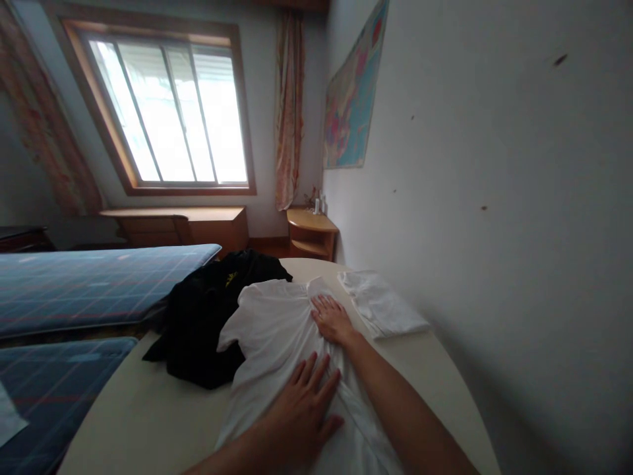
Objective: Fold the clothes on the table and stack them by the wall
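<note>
A white T-shirt point(270, 323) lies spread on a round cream table point(440, 382), its sleeve toward the left and its right side folded inward. My left hand point(304, 409) rests flat on the middle of the shirt with its fingers spread. Farther up, near the collar, my right hand point(332, 320) presses on the folded-over part, fingers stretched out. The shirt's lower end is partly hidden under my left forearm and runs out of the picture. To the left, touching the shirt, is a crumpled black garment point(198, 330) with a small yellow mark.
A folded white garment point(383, 307) lies at the table's right side, close to the wall point(494, 198). Beds with blue plaid mattresses point(99, 284) stand to the left. A small corner shelf point(311, 221) and a low wooden cabinet point(217, 218) are beyond the table, below the window.
</note>
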`<state>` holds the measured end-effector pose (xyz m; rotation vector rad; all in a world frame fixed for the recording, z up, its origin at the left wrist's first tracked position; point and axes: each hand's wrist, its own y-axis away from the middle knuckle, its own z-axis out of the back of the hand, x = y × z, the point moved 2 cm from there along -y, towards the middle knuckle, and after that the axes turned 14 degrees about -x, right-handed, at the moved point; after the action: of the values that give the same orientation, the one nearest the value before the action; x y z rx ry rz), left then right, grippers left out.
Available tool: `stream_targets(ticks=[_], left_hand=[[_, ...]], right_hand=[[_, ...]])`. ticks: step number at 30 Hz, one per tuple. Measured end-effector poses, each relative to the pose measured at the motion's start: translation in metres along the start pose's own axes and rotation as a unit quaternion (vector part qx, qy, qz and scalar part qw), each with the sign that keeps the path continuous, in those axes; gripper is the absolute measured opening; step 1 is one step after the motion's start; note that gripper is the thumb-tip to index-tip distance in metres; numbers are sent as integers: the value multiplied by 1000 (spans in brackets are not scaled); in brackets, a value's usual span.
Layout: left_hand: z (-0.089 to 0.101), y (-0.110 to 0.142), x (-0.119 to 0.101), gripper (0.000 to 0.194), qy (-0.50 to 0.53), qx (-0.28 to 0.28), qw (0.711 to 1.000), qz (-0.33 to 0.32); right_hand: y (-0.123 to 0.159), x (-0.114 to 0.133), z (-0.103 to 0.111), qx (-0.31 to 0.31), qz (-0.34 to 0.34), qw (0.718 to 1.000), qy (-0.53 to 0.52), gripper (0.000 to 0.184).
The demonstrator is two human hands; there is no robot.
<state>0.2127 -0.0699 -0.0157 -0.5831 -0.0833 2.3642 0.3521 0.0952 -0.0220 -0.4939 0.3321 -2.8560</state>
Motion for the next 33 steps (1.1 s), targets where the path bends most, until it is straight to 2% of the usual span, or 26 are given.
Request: stream_targets(ticks=[5,9,15,20,24,27,33], left_hand=[[2,-5,12,61,0,-41,999,-15],[5,-7,16,62,-4,-56,998,-7],[4,-10,22,60,-15,-77,997,-10],[2,-10,27,58,-41,-96,995,7],[1,-11,27,58,-72,-105,991,30],[0,-14,30,58,-89,-115,989,38],[-3,-27,43,57,-105,-133,984,61]], right_hand=[[-10,-3,3,-18,16,1000,-21,55],[-3,-2,11,-21,57,997,-55,54],[48,-8,48,-58,106,987,-104,34],[101,-8,78,-33,120,987,-106,25],[138,-5,98,-38,77,995,-54,25],[158,-11,106,-5,16,1000,-8,25],[173,-38,112,28,-30,999,23,26]])
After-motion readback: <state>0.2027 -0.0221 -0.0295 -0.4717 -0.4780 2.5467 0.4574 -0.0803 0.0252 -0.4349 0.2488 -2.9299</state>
